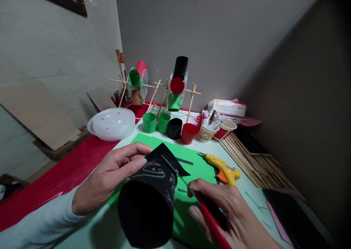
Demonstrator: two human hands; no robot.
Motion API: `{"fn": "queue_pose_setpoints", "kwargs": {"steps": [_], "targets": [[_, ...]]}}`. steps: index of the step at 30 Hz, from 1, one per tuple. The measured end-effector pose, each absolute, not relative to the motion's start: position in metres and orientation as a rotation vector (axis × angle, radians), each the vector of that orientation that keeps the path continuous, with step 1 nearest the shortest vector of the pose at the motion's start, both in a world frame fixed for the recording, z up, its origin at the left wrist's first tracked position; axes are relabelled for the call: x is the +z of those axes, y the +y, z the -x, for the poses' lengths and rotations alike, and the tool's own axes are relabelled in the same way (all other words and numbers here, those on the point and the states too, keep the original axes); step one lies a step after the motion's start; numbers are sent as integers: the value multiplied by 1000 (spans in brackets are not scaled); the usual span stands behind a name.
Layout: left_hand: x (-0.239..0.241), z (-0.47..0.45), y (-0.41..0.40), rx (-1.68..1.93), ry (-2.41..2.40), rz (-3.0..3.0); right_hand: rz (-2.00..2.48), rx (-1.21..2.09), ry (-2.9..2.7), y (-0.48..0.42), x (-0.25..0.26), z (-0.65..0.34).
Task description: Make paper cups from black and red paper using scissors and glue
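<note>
One pale bench (246, 185) is overlaid by a green sheet (197, 172). Above it, toward six o'clock, a black paper tube (161, 187) is held. The black card (157, 154) at its far end is pinched by the left hand (115, 174), fingers nearly closed. Scissors (208, 218) are gripped from five o'clock by the right hand (227, 201), fingers curled about the handles. Should the paper shift, the tube could be slit or fingers nicked. Scrawled marks are noted; no wording can be read.
</note>
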State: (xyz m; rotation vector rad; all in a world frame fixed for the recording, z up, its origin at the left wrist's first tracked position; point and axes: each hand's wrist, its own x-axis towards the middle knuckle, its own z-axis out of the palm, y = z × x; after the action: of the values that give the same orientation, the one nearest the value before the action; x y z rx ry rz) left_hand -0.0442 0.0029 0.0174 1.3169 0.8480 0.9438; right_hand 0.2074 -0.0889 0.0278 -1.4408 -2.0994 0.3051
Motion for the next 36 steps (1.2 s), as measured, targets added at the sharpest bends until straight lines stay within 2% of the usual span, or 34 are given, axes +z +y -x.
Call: {"fn": "queue_pose_setpoints", "kwargs": {"steps": [36], "targets": [[29,46,4,1044,832,-1623,1340,319,-2214,-86,29,-211]]}}
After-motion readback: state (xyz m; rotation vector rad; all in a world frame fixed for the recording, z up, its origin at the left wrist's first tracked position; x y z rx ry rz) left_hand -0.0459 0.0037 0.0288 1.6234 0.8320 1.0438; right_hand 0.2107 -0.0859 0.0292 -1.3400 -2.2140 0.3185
